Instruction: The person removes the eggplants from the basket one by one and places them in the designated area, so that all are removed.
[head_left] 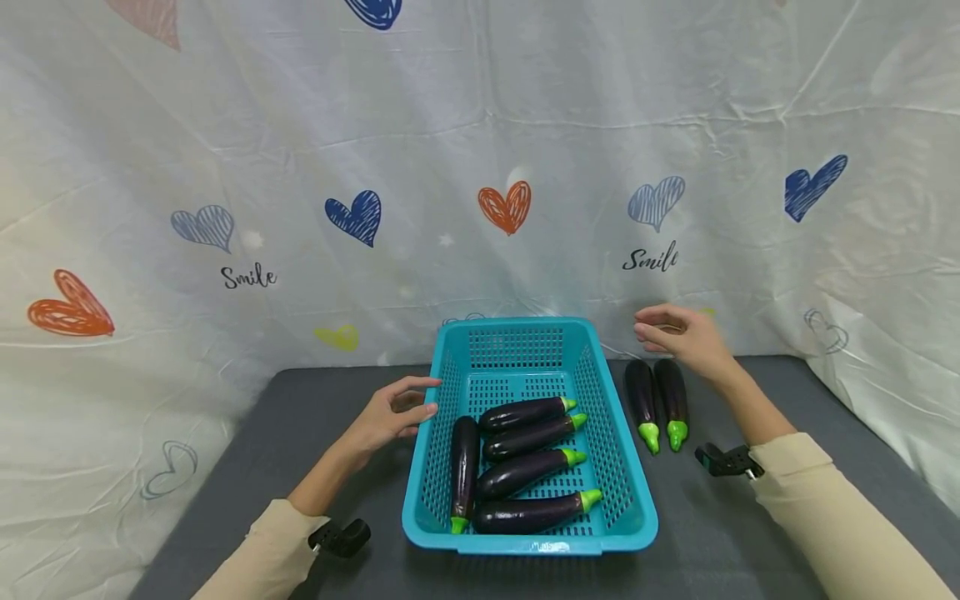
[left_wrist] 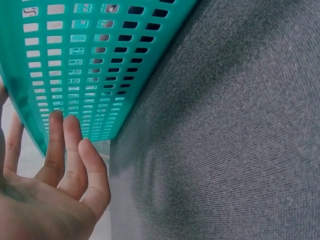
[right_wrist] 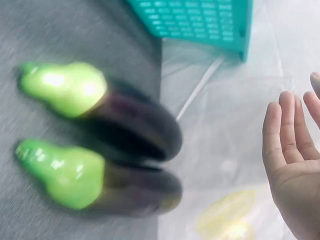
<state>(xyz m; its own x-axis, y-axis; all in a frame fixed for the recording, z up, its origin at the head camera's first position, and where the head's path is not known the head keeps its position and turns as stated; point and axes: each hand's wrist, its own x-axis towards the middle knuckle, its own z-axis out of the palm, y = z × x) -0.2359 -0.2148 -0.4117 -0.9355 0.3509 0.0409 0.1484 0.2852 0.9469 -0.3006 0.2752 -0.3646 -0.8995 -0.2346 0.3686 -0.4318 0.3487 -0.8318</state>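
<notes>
A blue-green plastic basket stands mid-table with several eggplants in it. One eggplant lies lengthwise along the left; the others, such as the eggplant at the front, lie crosswise with green stems to the right. My left hand is at the basket's left rim, fingers loosely bent; in the left wrist view its fingers reach along the outer wall. Right of the basket, an eggplant and another eggplant lie side by side. Beyond and above them hovers my right hand, holding nothing.
The dark grey tabletop extends on both sides of the basket. A white curtain printed with hearts hangs behind the table's far edge. Each wrist wears a black camera mount, like the right mount.
</notes>
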